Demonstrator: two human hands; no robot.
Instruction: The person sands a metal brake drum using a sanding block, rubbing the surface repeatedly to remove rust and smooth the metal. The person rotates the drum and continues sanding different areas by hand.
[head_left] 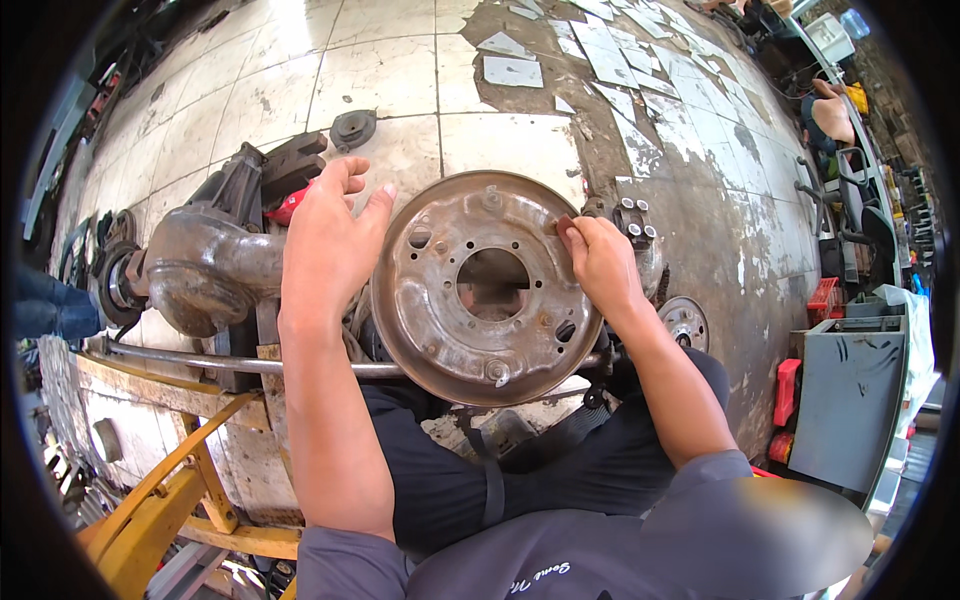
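Brown-grey steel: one round plate [492, 347], in front of the person, between both hands and over the lap. One big centre hole, at least four small holes around it, two larger oblong holes further out. Right hand [605, 268] pinches one small brown pad [566, 229] at the plate's upper-right rim. Left hand [330, 240] is empty, thumb spread from fingers, just beside the left rim, can't tell if touching. Left of it: one axle housing [205, 265], one yellow frame [160, 510] lower left. One flanged disc [685, 318] on the right
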